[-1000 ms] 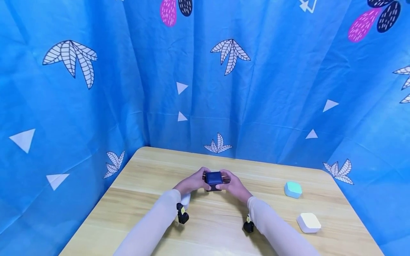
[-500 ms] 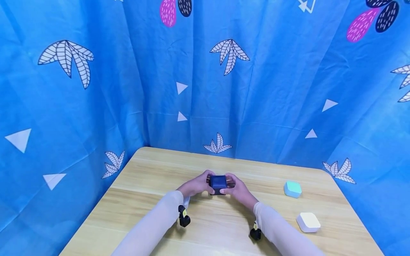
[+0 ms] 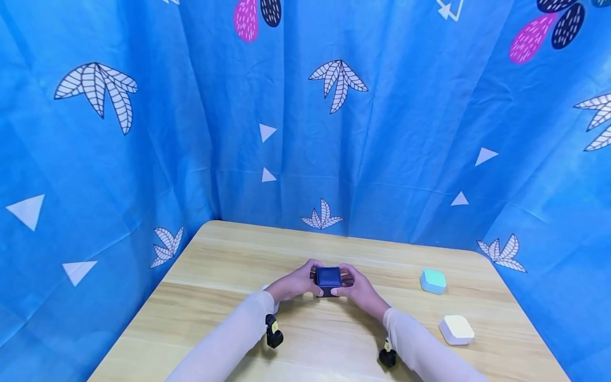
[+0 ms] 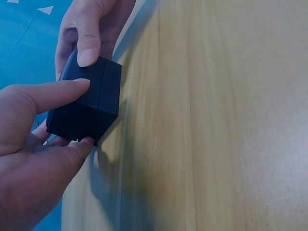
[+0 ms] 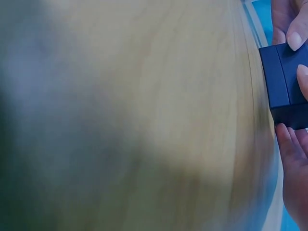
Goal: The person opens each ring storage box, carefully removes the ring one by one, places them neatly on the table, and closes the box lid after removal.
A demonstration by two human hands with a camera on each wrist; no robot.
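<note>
A small dark blue box (image 3: 328, 277) with a lid seam is held between both hands at mid-table in the head view. On its left side, my left hand (image 3: 297, 281) grips it, thumb on the near face and fingers around the side. My right hand (image 3: 361, 292) holds the opposite side the same way. In the left wrist view, both thumbs press one face of the box (image 4: 109, 86), and the seam runs beside them. Only part of the box (image 5: 275, 79) fits at the right edge of the right wrist view; its lid is closed.
On the wooden table (image 3: 229, 254), a teal-topped block (image 3: 433, 281) and a cream-topped white block (image 3: 456, 330) stand to the right. A white object (image 3: 276, 307) is mostly hidden behind my left wrist. A blue patterned curtain (image 3: 401, 132) hangs around the table's back and sides.
Both hands have moved the box slightly right and nearer to me. The grip looks the same, and the blocks on the right have stayed in place.
</note>
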